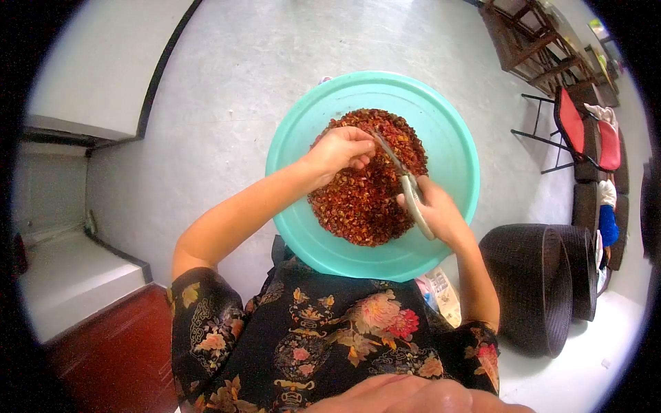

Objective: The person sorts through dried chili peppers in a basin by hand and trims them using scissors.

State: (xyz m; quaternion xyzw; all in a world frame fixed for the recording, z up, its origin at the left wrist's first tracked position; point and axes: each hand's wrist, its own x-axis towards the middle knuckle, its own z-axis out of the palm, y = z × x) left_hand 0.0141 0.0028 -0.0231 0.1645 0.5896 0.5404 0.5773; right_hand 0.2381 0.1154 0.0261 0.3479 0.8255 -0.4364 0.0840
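A wide turquoise basin is in front of my body, with a heap of small red-brown chopped pieces in it that look like dried chili. My right hand is wrapped round the pale handles of a pair of scissors. Their metal blades point up and left over the heap. Just left of the blade tips, my left hand is closed in a pinch above the pieces. Whatever lies between its fingertips is too small to make out.
Dark woven baskets stand on the floor to my right. Beyond them are a red folding chair and a brown wooden rack. A white box shows beside the basin. At left are a pale wall and a red mat.
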